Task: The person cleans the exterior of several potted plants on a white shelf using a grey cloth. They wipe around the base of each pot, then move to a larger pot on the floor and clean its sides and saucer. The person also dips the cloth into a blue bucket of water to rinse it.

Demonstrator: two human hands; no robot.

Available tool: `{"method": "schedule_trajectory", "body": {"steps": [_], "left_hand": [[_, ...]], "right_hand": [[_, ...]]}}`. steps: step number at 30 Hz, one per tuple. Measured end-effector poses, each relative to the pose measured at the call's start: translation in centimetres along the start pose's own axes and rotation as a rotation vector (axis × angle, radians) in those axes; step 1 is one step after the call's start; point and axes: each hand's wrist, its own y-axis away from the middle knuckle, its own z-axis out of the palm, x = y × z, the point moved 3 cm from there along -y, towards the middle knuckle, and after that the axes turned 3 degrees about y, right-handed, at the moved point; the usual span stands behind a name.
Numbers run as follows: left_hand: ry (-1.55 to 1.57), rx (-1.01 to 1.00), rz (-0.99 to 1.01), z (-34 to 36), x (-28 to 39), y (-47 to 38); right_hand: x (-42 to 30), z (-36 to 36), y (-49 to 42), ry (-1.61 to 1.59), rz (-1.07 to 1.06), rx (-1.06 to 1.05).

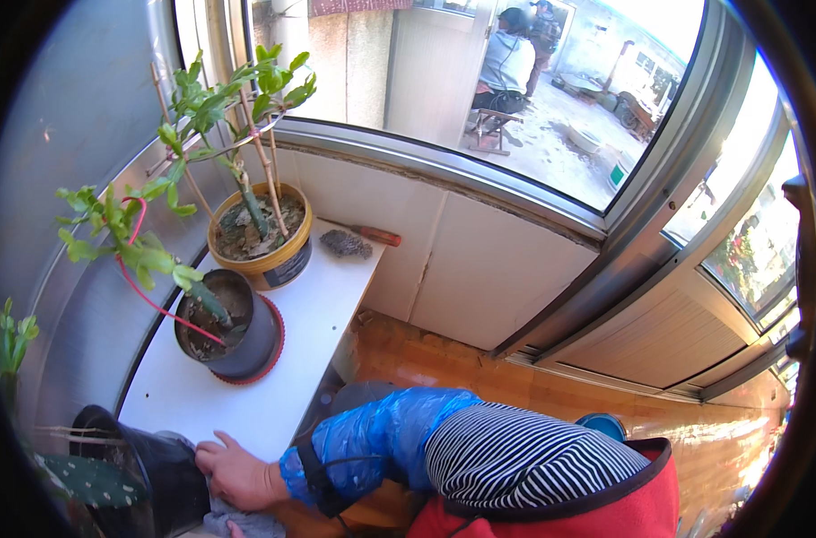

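My right hand (236, 474), in a blue plastic sleeve cover, presses a grey cloth (246, 523) against the side of a black plastic pot (175, 481) at the lower left. The pot stands tilted by the end of a white shelf (293, 360). A spotted cactus pad (95, 481) hangs over it. Only a small part of my left hand (235, 529) shows at the bottom edge, by the cloth; its grip is hidden. Farther along the shelf stand a dark pot (246, 356) on a red saucer with a leafy cactus, and a yellow pot (263, 265) with a staked one.
A screwdriver (379, 235) and a dark rough lump (346, 243) lie at the shelf's far end. Another green plant (11, 343) is at the left edge. A blue round container (603, 425) stands on the wooden floor. Two people (509, 64) are outside beyond the window.
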Motion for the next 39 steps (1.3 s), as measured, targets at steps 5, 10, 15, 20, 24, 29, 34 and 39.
{"method": "schedule_trajectory", "body": {"steps": [5, 10, 15, 20, 24, 29, 34, 39], "left_hand": [[0.133, 0.024, 0.084, 1.7, 0.5, 1.7], [0.227, 0.094, 0.130, 0.1, 1.8, 3.9], [0.398, 0.280, 0.187, -0.7, 2.7, 4.3], [0.409, 0.413, 0.254, -0.3, 3.6, 4.2], [0.411, 0.453, 0.275, -0.8, 5.4, 3.5], [0.464, 0.517, 0.219, -0.3, 5.1, 3.0], [0.461, 0.505, 0.174, -0.6, 5.2, 4.1], [0.466, 0.484, 0.173, -1.4, 5.9, 5.0]], "right_hand": [[0.1, -0.9, -0.6, 0.179, 0.003, -0.010], [-1.0, 1.7, 1.0, 0.201, -0.020, -0.287], [-3.7, 4.0, 2.4, 0.173, -0.116, -0.363], [-5.7, 6.5, 1.3, 0.174, 0.075, -0.684], [-6.9, 9.0, -0.3, 0.174, 0.027, -0.708], [-6.3, 6.9, 0.1, 0.256, -0.015, -0.755], [-5.9, 2.6, 1.2, 0.348, -0.021, -0.756], [-5.5, 3.7, 1.0, 0.254, 0.002, -0.768]]}}
